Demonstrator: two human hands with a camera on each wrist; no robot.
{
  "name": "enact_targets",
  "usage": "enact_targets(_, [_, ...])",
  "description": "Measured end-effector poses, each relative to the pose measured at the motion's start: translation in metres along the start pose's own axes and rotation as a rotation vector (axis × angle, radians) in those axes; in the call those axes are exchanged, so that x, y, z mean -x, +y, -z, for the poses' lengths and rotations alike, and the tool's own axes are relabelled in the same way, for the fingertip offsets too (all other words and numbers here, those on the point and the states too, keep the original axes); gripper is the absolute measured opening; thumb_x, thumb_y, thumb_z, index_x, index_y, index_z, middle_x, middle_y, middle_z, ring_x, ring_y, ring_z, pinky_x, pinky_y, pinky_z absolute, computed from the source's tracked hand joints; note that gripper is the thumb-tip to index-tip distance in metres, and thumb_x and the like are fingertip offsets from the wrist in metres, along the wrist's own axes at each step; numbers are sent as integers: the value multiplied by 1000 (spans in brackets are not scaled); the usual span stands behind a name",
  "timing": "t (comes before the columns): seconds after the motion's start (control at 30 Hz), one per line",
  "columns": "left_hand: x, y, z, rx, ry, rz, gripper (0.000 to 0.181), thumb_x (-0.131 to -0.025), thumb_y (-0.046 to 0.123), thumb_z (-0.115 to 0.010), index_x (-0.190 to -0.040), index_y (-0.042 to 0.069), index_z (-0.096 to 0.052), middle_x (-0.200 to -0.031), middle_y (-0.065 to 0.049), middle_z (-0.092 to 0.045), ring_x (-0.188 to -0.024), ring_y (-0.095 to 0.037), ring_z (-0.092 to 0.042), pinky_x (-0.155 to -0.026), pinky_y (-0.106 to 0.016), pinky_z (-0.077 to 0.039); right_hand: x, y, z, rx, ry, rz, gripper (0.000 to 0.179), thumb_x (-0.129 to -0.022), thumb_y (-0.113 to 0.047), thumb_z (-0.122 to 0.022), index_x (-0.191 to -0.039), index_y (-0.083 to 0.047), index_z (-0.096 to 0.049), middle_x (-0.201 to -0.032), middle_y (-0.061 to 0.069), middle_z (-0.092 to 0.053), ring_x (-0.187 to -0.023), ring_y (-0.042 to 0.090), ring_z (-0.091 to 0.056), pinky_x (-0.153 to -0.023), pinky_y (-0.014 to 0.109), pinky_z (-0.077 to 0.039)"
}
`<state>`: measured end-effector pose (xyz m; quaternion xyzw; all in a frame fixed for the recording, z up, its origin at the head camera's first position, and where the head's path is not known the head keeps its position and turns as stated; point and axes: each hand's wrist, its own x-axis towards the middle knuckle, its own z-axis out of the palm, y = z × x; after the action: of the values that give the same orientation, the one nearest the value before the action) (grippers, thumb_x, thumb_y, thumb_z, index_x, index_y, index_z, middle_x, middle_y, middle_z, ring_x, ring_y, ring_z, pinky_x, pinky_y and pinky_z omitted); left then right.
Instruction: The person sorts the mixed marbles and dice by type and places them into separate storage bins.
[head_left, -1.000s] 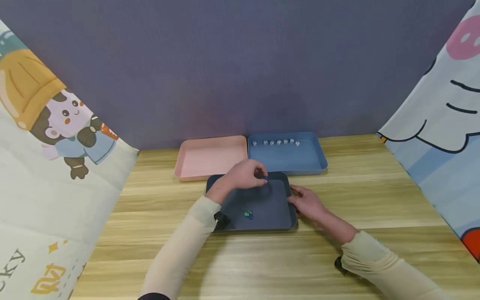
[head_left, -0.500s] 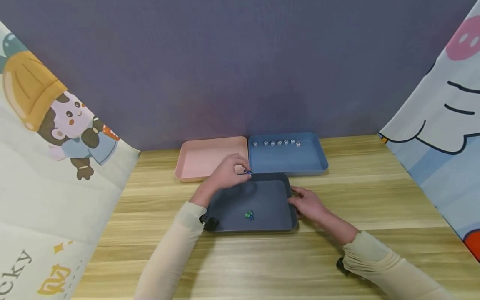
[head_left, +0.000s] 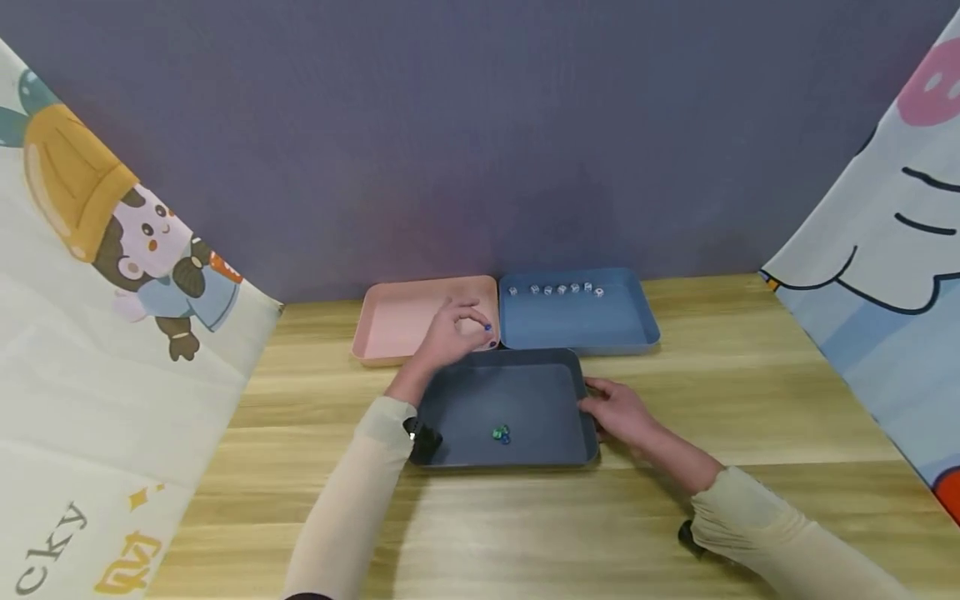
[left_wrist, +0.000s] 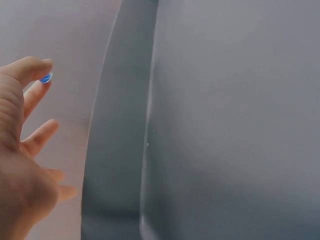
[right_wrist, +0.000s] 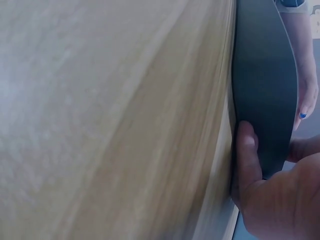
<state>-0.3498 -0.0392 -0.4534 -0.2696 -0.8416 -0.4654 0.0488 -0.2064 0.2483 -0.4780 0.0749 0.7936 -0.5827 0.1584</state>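
Note:
My left hand (head_left: 450, 333) is over the front right corner of the pink tray (head_left: 401, 361). It pinches a small blue glass marble (left_wrist: 46, 78) between thumb and index finger, the other fingers spread. Another small blue spot, seemingly a marble (head_left: 492, 344), shows in that tray's corner, close to the thumb. My right hand (head_left: 618, 412) grips the right wall of the dark grey tray (head_left: 525, 400); in the right wrist view its thumb lies along the wall's outside (right_wrist: 265, 75). A small cluster of green and blue marbles (head_left: 501, 434) lies near the dark tray's front.
Behind the dark tray, a blue tray (head_left: 577, 329) stands right of the pink one, with several white dice (head_left: 561, 290) in a row along its back. A grey-purple wall (head_left: 480, 142) rises behind the wooden table (head_left: 675, 333). Printed cloths hang left and right.
My left hand has moved left with the marble, from above the dark tray to the pink tray's corner. The right hand stays on the dark tray's wall.

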Motion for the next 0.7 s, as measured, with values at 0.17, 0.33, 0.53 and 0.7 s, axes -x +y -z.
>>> enact_targets(0.17, [-7, -5, -4, 26, 40, 60, 11, -84, 16, -77, -91, 8, -74, -139, -20, -50, -136, -35, -34, -113, -53, -17, 3, 2, -1, 2, -1, 11, 59, -96, -14, -57, -149, 1, -35, -102, 17, -59, -67, 19, -60, -58, 36, -55])
enact_targets(0.33, [-23, -9, -8, 34, 72, 137, 16, -84, 20, -78, -96, 9, -75, -137, -15, -53, -129, -24, -43, -107, -50, -32, -4, 1, 2, 12, -6, 24, 57, -95, -13, -57, -147, 2, -37, -97, 16, -59, -67, 19, -61, -58, 36, -55])
enact_targets(0.53, [-41, -15, -9, 91, 105, 196, 18, -86, 17, -75, -100, 7, -73, -128, -11, -58, -122, -22, -49, -103, -45, -38, -14, 1, 6, 18, -19, 34, 57, -95, -13, -57, -146, 3, -38, -96, 16, -61, -68, 19, -62, -59, 37, -56])
enact_targets(0.7, [-51, -23, -8, 108, 135, 224, 18, -87, 15, -75, -102, 5, -72, -119, -5, -61, -117, -21, -52, -99, -44, -42, -23, 2, 10, -3, -30, 35, 57, -95, -12, -57, -146, 2, -38, -96, 16, -61, -68, 19, -62, -58, 36, -56])
